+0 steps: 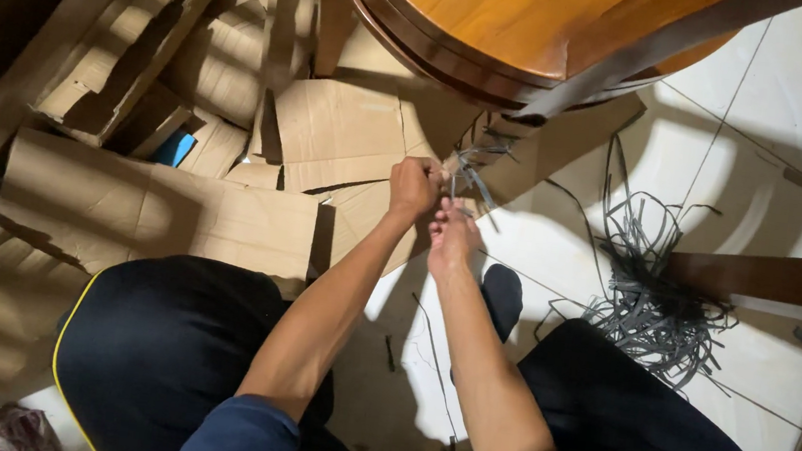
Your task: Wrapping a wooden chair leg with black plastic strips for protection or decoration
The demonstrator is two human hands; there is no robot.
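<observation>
My left hand (413, 187) is closed around a small bundle of thin grey strips (473, 168), gripping it just below the rim of a round wooden table (505, 16). My right hand (452, 236) sits right beside and slightly below it, fingers curled on the lower ends of the same strips. Both forearms reach forward between my knees, which are in dark trousers.
A loose tangled pile of grey strips (650, 294) lies on the white tiled floor (782, 148) to the right. Flattened cardboard pieces (161, 208) cover the floor to the left and ahead. A dark wooden bar (777, 279) crosses at right.
</observation>
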